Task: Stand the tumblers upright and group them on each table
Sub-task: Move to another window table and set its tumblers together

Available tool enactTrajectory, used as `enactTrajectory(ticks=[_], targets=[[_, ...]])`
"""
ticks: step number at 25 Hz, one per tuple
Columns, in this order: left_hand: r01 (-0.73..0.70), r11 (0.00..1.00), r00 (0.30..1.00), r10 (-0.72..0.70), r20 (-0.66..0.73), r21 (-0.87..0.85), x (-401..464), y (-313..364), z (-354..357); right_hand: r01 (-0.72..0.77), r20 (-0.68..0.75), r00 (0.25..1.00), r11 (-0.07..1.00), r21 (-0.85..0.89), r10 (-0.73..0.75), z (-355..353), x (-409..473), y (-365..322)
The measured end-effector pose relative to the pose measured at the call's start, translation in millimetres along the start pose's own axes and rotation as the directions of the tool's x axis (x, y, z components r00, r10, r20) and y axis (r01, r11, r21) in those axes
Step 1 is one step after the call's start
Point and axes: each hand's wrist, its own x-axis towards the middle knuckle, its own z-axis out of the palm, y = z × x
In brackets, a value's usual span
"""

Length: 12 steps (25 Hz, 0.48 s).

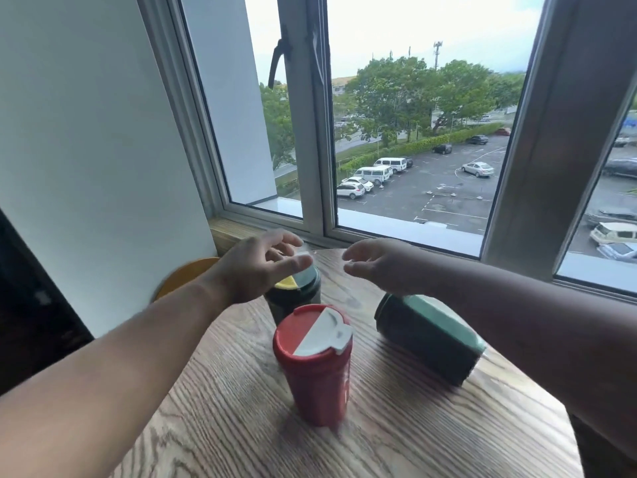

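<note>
A red tumbler [315, 370] with a red and white lid stands upright in the middle of the wooden table [396, 426]. Behind it a dark green tumbler [296, 298] with a yellow and green lid also stands upright. A third dark tumbler [431, 336] with a teal band lies on its side to the right. My left hand [262, 267] hovers above the green tumbler's lid with fingers spread, holding nothing. My right hand [375, 267] hangs above the lying tumbler's far end, fingers loosely bent and empty.
The table's far edge meets a wooden sill [234, 232] under a large window [413, 132]. A white wall [86, 167] stands on the left. A round yellow seat [186, 276] shows beside the table's left edge.
</note>
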Motion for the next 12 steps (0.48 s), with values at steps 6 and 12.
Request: enactTrajectory(ticks=[6, 12], targets=[[-0.195, 0.936, 0.965, 0.130, 0.228, 0.293, 21.9, 78.2, 21.6, -0.140, -0.053, 0.989, 0.985, -0.105, 0.135, -26.7, -45.9, 54.1], [-0.298, 0.649, 0.885, -0.087, 0.457, 0.700, 49.6, 138.7, 73.9, -0.327, 0.198, 0.919, 0.939, -0.106, 0.342, -25.2, -67.8, 79.1]])
